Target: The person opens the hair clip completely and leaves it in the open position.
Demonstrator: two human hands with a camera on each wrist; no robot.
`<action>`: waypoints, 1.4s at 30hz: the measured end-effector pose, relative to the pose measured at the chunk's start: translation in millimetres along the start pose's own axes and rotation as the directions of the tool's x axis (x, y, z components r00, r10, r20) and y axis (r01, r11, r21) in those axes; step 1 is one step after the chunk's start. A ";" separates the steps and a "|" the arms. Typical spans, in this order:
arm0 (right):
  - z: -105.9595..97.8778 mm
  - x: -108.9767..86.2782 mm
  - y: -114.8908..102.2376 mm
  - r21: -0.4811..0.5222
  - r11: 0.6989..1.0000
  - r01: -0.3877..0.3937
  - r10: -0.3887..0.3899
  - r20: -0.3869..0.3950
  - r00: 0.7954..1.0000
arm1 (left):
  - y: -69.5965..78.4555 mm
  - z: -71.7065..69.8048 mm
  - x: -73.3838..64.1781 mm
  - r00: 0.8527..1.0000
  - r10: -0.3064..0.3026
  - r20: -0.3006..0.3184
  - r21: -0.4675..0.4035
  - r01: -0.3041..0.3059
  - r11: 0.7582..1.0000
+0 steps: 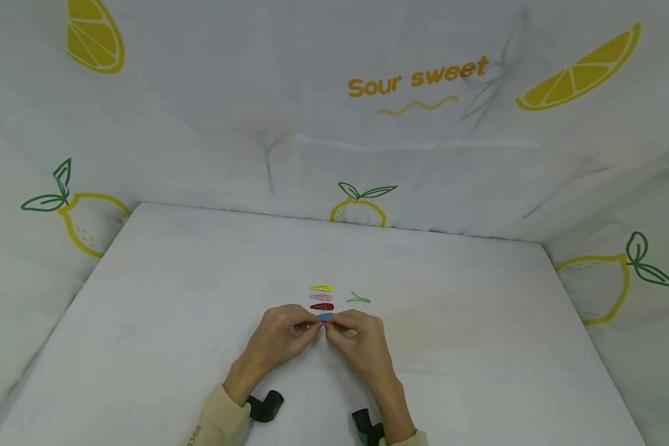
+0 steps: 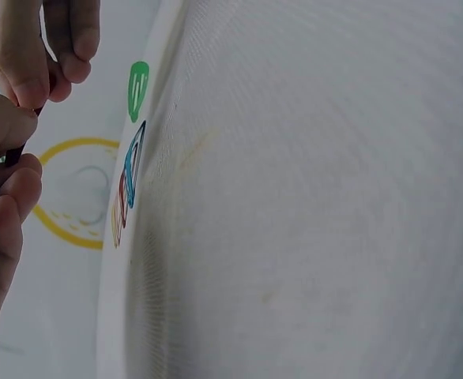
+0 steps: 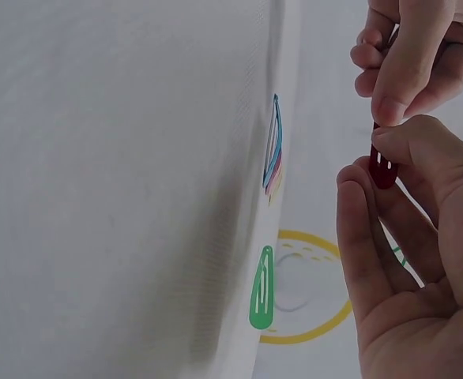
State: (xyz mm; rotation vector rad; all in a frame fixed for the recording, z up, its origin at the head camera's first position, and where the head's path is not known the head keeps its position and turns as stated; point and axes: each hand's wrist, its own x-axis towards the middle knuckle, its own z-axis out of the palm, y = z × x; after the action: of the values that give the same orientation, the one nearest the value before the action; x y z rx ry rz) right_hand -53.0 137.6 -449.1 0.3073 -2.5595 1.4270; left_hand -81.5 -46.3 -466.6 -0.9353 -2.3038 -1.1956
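Both hands meet over the table, fingertips together around a dark red snap hair clip (image 3: 384, 167). My right hand (image 1: 365, 344) pinches the clip between thumb and fingers in the right wrist view. The left hand (image 1: 281, 337) pinches its other end, which is mostly covered by the fingers. Just beyond the fingertips lies a blue hair clip (image 1: 326, 316). Behind it, in a column, are a red clip (image 1: 321, 306), a pink clip (image 1: 321, 297) and a yellow clip (image 1: 322, 288). To the right, a green clip (image 1: 359, 298) lies with its arms spread in a V.
The white table (image 1: 173, 310) is bordered by white cloth walls printed with lemons (image 1: 358, 214) and lettering. Black wrist fittings (image 1: 266, 406) stick out beside both forearms, close above the table's near part.
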 end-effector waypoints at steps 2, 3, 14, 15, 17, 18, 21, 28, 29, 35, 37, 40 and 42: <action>0.1 0.1 -0.2 -0.001 1.000 0.001 -0.001 -0.002 1.000 | 0.4 0.2 0.2 1.000 0.007 -0.004 0.007 -0.007 1.000; 0.2 0.2 -0.3 -0.002 1.000 0.003 -0.003 -0.004 1.000 | 0.4 0.4 0.2 1.000 0.011 -0.007 0.010 -0.011 1.000; 2.9 -0.8 -1.1 -0.047 0.999 0.026 -0.028 -0.033 0.999 | 0.0 5.4 -1.7 0.997 0.066 -0.037 0.041 -0.065 0.997; 3.2 -0.9 -1.3 -0.049 0.999 0.024 -0.025 -0.032 0.999 | 0.3 5.6 -1.8 0.997 0.072 -0.038 0.043 -0.070 0.997; 3.4 -1.2 -2.2 -0.050 0.999 0.015 -0.016 -0.031 0.999 | 0.8 5.7 -1.8 0.996 0.076 -0.038 0.048 -0.075 0.996; 3.4 -1.1 -2.7 -0.049 0.999 0.010 -0.011 -0.030 0.999 | 0.8 5.8 -1.9 0.996 0.075 -0.039 0.050 -0.073 0.996; 3.5 -1.3 -3.7 -0.052 0.999 0.003 -0.005 -0.032 0.999 | 0.9 5.4 -1.8 0.997 0.071 -0.036 0.055 -0.069 0.996; 3.5 -1.2 -4.7 -0.050 0.999 -0.009 0.007 -0.035 0.999 | 0.9 5.2 -1.6 0.997 0.065 -0.029 0.058 -0.063 0.996; 3.5 -1.1 -4.7 -0.052 0.999 -0.009 0.007 -0.035 0.999 | 0.8 5.1 -1.6 0.998 0.063 -0.029 0.059 -0.062 0.996; 2.9 -0.5 -4.5 -0.052 0.999 -0.013 0.012 -0.027 1.000 | -0.8 4.5 -1.9 0.998 0.059 -0.018 0.052 -0.058 0.997; 2.5 -0.5 -4.5 -0.047 0.999 -0.020 0.019 -0.020 1.000 | -1.3 3.9 -2.1 0.999 0.048 -0.008 0.033 -0.048 0.998; 2.0 -0.3 -4.5 -0.045 0.999 -0.027 0.026 -0.015 1.000 | -2.2 3.0 -2.3 1.000 0.028 0.007 0.004 -0.028 1.000; 1.7 -0.2 -4.3 -0.046 0.998 -0.031 0.030 -0.013 0.999 | -3.0 2.6 -2.2 1.000 0.022 0.014 -0.013 -0.022 1.000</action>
State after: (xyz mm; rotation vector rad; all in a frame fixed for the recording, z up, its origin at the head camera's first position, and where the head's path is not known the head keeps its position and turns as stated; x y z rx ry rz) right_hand -51.8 133.9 -446.5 0.2524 -2.5940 1.3726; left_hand -82.2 -46.3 -471.1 -0.9740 -2.2934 -1.2005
